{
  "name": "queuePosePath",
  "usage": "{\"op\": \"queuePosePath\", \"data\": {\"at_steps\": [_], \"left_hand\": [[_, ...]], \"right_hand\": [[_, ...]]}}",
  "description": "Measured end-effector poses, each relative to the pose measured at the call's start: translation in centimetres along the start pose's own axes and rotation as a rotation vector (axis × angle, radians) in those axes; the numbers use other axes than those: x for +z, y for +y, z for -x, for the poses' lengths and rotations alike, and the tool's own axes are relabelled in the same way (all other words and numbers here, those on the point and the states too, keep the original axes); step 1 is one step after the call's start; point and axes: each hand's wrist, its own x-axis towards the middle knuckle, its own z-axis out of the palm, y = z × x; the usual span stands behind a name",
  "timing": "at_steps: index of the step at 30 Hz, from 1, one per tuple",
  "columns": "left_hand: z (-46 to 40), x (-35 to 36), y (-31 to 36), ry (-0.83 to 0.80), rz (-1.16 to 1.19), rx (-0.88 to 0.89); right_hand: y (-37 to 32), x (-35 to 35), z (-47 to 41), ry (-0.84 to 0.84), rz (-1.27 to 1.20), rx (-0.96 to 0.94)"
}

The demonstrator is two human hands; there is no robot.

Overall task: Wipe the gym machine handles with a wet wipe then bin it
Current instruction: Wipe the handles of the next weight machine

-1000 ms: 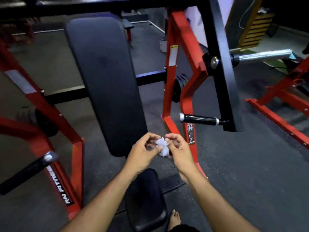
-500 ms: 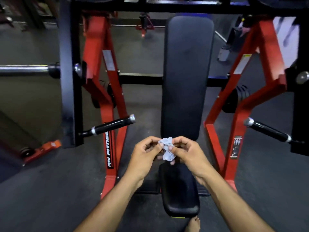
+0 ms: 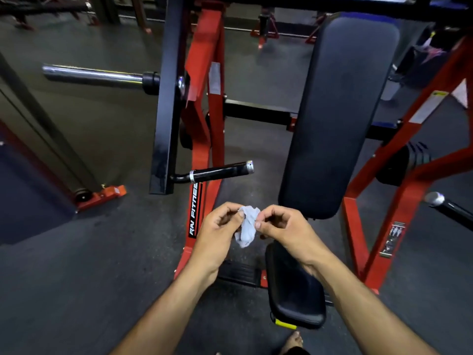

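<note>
1. Both hands — left hand (image 3: 217, 228) and right hand (image 3: 284, 226) — pinch a crumpled wipe (image 3: 247, 226) between thumbs and fingertips, above the seat (image 3: 294, 298).
2. Left handle (image 3: 220, 172) — black, chrome-capped, just beyond the hands, untouched.
3. Right handle (image 3: 448, 207) at the frame edge.
4. Back pad (image 3: 337, 111), upright between red frame (image 3: 204, 119) posts.

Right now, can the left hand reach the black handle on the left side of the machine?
Probably yes. The left hand pinches the wipe together with the right hand, and only open floor shows between it and the left handle.
</note>
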Motion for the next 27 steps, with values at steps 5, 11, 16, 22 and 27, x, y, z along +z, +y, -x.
{"op": "queuePosePath", "data": {"at_steps": [5, 11, 16, 22, 27], "left_hand": [[1.0, 0.3, 0.7, 0.056, 0.031, 0.007], [0.8, -0.4, 0.8, 0.021, 0.073, -0.023], [-1.1, -1.4, -0.3, 0.1, 0.018, -0.024], [-3.9, -3.1, -1.3, 0.138, 0.024, -0.078], [-5.9, -4.7, -1.8, 0.237, -0.055, -0.086]], "right_hand": [[-0.7, 1.5, -0.5, 0.004, 0.108, -0.041], [-0.8, 2.3, -2.2, 0.091, 0.159, -0.038], [-0.3, 2.0, -4.6, 0.024, 0.138, -0.033], [0.7, 1.6, -8.2, -0.095, -0.135, 0.102], [2.0, 2.6, -11.6, -0.155, -0.245, 0.196]]}}
